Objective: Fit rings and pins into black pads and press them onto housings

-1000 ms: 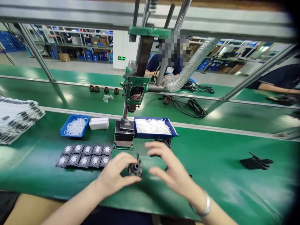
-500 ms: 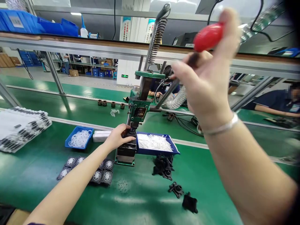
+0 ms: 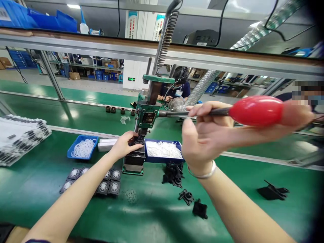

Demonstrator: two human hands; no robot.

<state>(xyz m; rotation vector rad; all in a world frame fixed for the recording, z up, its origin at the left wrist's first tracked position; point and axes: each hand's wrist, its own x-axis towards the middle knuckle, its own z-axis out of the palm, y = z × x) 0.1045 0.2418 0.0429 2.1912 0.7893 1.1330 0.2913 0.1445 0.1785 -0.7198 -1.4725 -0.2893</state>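
Observation:
A green hand press [image 3: 146,116] stands on the green bench. My right hand [image 3: 210,135] is closed round its lever, whose red knob [image 3: 255,110] now lies about level. My left hand [image 3: 125,145] rests on the press's black base block [image 3: 134,158], fingers pinched on a small black part under the ram; the part is mostly hidden. Loose black plastic parts [image 3: 186,195] lie in front of the press.
A blue tray of white pieces [image 3: 163,152] sits right of the press. Left are a blue tray of white rings [image 3: 82,147], a black tray of round parts [image 3: 108,184] and stacked trays [image 3: 17,136]. Another black part [image 3: 273,192] lies far right. Other workers sit across the conveyor.
My left hand carried the black part from the bench up to the press base. My right hand took the lever's red knob up high and has pulled it down to level.

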